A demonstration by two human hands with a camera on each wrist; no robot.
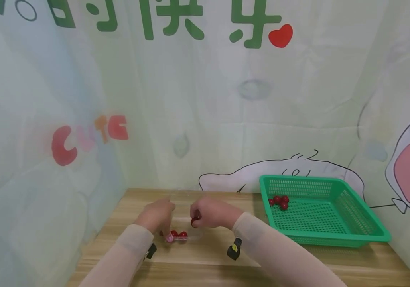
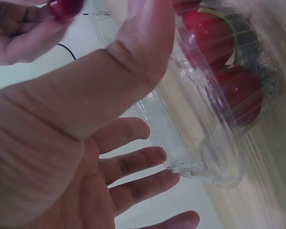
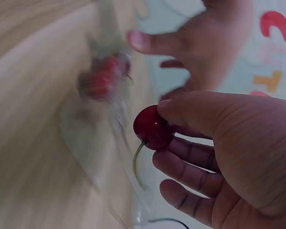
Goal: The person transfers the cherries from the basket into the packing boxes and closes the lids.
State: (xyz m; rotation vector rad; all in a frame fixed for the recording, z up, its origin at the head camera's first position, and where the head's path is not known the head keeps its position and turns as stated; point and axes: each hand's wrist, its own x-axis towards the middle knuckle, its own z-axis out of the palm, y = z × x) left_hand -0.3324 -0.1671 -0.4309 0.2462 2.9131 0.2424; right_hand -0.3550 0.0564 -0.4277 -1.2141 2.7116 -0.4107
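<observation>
My right hand (image 1: 212, 211) pinches a dark red cherry (image 3: 152, 128) between thumb and fingers, its green stem hanging down. It is held above the right part of a clear plastic box (image 2: 224, 174) on the table. Several cherries (image 2: 238, 95) lie inside the box, at its near left side in the head view. At the box's left end is my left hand (image 1: 156, 215), thumb by the near wall and the other fingers spread and fairly straight. Whether those fingers touch the plastic is hard to tell. The right wrist view blurs the box.
A green plastic basket (image 1: 334, 237) stands at the right of the wooden table (image 1: 198, 275), with several cherries (image 1: 283, 201) in its left back corner. A printed curtain (image 1: 205, 119) hangs behind the table and along its sides.
</observation>
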